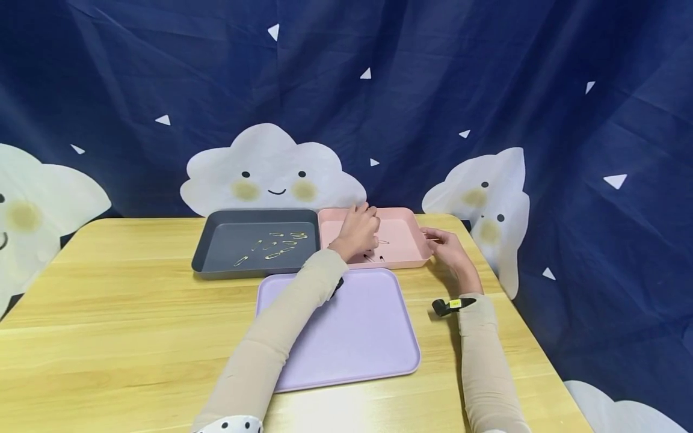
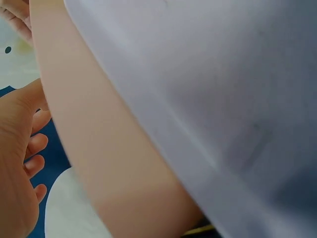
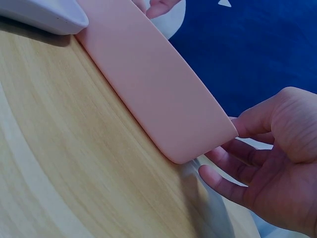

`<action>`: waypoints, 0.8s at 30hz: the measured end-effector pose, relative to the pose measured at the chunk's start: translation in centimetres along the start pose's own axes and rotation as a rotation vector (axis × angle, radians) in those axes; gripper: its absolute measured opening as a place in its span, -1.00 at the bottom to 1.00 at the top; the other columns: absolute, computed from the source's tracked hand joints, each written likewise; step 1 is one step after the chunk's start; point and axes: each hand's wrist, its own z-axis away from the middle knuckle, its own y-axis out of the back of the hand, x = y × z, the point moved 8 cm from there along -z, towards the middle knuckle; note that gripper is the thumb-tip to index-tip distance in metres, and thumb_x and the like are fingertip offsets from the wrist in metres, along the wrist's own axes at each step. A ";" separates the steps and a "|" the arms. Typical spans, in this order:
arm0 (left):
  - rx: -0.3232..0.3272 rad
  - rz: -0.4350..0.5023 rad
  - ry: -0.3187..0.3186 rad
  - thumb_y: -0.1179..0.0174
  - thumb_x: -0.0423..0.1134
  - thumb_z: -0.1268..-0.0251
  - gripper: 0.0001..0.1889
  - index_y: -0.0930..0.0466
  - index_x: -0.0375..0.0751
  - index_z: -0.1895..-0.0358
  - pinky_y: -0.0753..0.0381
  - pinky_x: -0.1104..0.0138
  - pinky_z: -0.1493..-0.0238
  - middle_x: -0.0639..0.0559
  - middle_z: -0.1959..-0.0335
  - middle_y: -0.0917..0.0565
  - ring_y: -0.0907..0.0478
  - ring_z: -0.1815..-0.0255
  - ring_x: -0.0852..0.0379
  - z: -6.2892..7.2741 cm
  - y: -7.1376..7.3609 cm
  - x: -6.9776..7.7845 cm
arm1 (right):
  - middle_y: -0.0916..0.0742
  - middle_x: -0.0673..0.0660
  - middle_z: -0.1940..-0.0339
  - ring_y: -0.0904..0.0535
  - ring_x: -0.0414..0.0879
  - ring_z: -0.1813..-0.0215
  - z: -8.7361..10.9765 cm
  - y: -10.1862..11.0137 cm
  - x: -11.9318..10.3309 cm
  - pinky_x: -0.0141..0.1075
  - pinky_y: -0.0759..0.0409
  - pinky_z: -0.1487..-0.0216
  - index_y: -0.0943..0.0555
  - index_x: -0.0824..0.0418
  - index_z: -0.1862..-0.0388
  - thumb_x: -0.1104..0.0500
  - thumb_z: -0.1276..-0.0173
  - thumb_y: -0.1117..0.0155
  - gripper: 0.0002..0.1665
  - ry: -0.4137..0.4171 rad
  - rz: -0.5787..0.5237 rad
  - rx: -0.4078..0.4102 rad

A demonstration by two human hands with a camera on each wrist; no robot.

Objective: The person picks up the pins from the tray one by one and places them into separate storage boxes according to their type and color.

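My left hand (image 1: pixel 359 231) reaches over the pink tray (image 1: pixel 403 224), its fingers bent. In the left wrist view the tray wall (image 2: pixel 99 134) hides that hand's thumb and index fingertips, so I cannot tell whether they pinch anything. A thin gold pin (image 1: pixel 383 242) and some small dark pieces (image 1: pixel 381 258) lie in this tray. At the right end, my right hand (image 1: pixel 446 248) holds the pink tray by its corner. The right wrist view shows the thumb at the rim and the fingers (image 3: pixel 230 163) outside and below.
Left of the pink tray stands a dark grey tray (image 1: pixel 227 240) holding several gold safety pins (image 1: pixel 272 255). A lilac tray (image 1: pixel 357 337) lies in front, under my left forearm. All rest on a wooden table (image 1: pixel 135 325) before a blue curtain (image 1: pixel 433 90) with clouds.
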 end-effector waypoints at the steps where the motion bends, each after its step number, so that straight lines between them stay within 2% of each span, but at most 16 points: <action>1: 0.007 0.002 -0.003 -0.36 -0.02 -0.12 -0.82 -0.76 0.04 0.26 -0.38 0.13 -0.18 0.08 0.05 -0.62 -0.45 -0.10 0.03 0.0 0.2 -0.1 | -0.56 0.46 -0.30 -0.52 -0.15 -0.03 0.0 0.0 0.0 -0.55 -0.51 0.11 -0.43 0.37 -0.45 0.38 -0.51 -0.01 -0.46 0.001 -0.002 0.001; 5: 0.033 0.013 -0.018 -0.37 -0.04 -0.09 -0.82 -0.77 0.03 0.27 -0.41 0.11 -0.15 0.07 0.09 -0.63 -0.47 -0.10 0.01 0.3 1.0 -0.4 | -0.56 0.47 -0.28 -0.51 -0.21 0.00 0.1 0.0 0.0 -0.54 -0.51 0.12 -0.43 0.38 -0.45 0.37 -0.51 -0.01 -0.46 0.014 0.007 0.003; 9: 0.022 0.041 -0.024 -0.37 -0.05 -0.09 -0.83 -0.76 0.03 0.26 -0.39 0.10 -0.16 0.07 0.09 -0.62 -0.45 -0.08 0.01 0.7 1.8 -0.9 | -0.58 0.47 -0.27 -0.52 -0.19 0.01 0.1 0.0 -0.1 -0.54 -0.50 0.12 -0.44 0.38 -0.44 0.36 -0.52 -0.01 -0.47 0.019 0.009 0.008; 12: 0.009 0.043 -0.028 -0.34 -0.02 -0.11 -0.82 -0.75 0.05 0.25 -0.36 0.12 -0.18 0.08 0.08 -0.61 -0.42 -0.07 0.02 1.2 2.5 -1.4 | -0.57 0.49 -0.29 -0.53 -0.10 -0.05 0.1 -0.1 -0.2 -0.56 -0.50 0.12 -0.44 0.38 -0.44 0.37 -0.52 -0.02 -0.47 0.016 -0.001 0.008; 16: 0.012 0.025 -0.053 -0.32 0.00 -0.13 -0.80 -0.74 0.05 0.23 -0.36 0.12 -0.19 0.09 0.08 -0.61 -0.41 -0.06 0.03 2.1 3.5 -1.8 | -0.53 0.53 -0.33 -0.52 0.12 -0.21 -0.1 -0.3 -0.1 -0.54 -0.51 0.08 -0.39 0.43 -0.47 0.39 -0.52 0.02 -0.45 0.003 -0.009 -0.010; 19: 0.017 0.007 -0.082 -0.33 0.00 -0.14 -0.80 -0.75 0.05 0.22 -0.38 0.12 -0.17 0.09 0.07 -0.62 -0.42 -0.04 0.03 3.0 4.4 -2.0 | -0.52 0.53 -0.34 -0.50 0.16 -0.25 0.1 -0.3 -0.2 -0.54 -0.50 0.06 -0.38 0.42 -0.48 0.39 -0.53 0.02 -0.45 0.005 -0.007 -0.016; 24: 0.053 0.009 -0.137 -0.32 -0.05 -0.12 -0.83 -0.76 0.03 0.25 -0.38 0.14 -0.10 0.09 0.08 -0.62 -0.42 0.02 0.03 4.9 5.8 -2.5 | -0.55 0.46 -0.30 -0.51 -0.10 -0.08 0.4 -0.1 -0.2 -0.57 -0.49 0.09 -0.42 0.36 -0.46 0.36 -0.53 -0.01 -0.46 0.013 0.004 -0.001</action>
